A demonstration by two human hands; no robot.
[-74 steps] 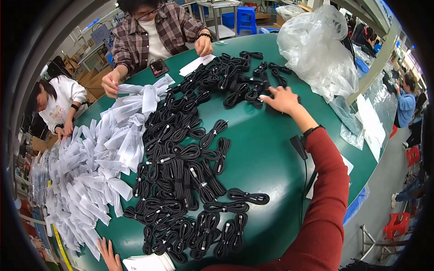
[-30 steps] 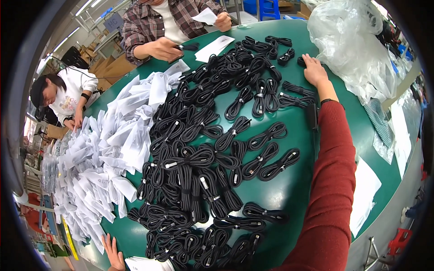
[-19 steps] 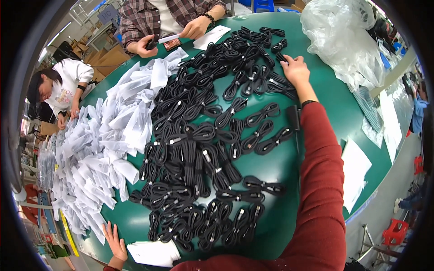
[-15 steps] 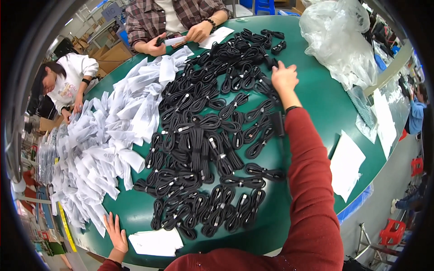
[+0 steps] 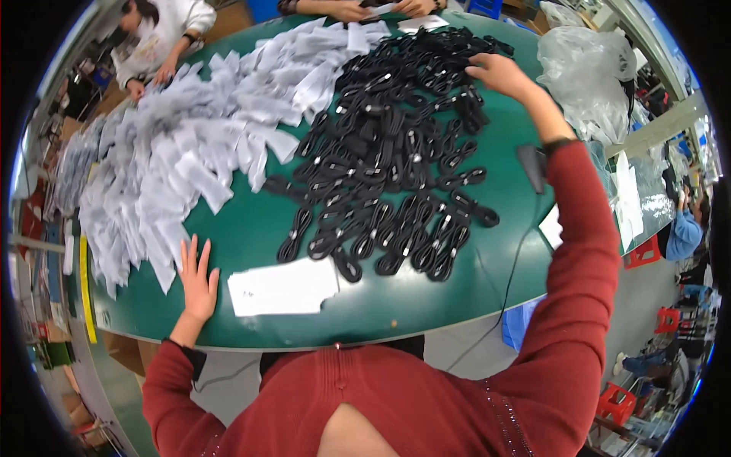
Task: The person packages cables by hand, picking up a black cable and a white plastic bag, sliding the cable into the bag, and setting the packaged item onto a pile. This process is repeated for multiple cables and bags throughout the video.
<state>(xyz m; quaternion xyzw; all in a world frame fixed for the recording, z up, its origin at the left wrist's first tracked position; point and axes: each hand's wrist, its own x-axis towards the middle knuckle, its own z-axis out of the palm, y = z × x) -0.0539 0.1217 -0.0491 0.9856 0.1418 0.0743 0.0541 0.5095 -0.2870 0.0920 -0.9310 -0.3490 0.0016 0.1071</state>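
A big heap of coiled black cables (image 5: 396,152) covers the middle of the green table (image 5: 251,228). My right hand (image 5: 499,75) reaches far across and rests on the cables at the heap's far right edge, fingers curled over them. My left hand (image 5: 197,280) lies flat on the green table near its front edge, fingers spread, holding nothing. Just right of that hand sits a stack of white paper bags (image 5: 283,286). A wide spread of pale plastic sleeves (image 5: 190,145) fills the table's left half.
A clear plastic bag (image 5: 590,72) bulges at the far right of the table. A dark scanner-like device (image 5: 531,166) with a cord lies by my right forearm. Two other people work at the table's far side, one in white (image 5: 164,30). Red stools stand on the floor at right.
The view has tilted down and nearer, showing my red top. My right hand stays stretched onto the far cables. My left hand has moved up onto the table beside the white bags.
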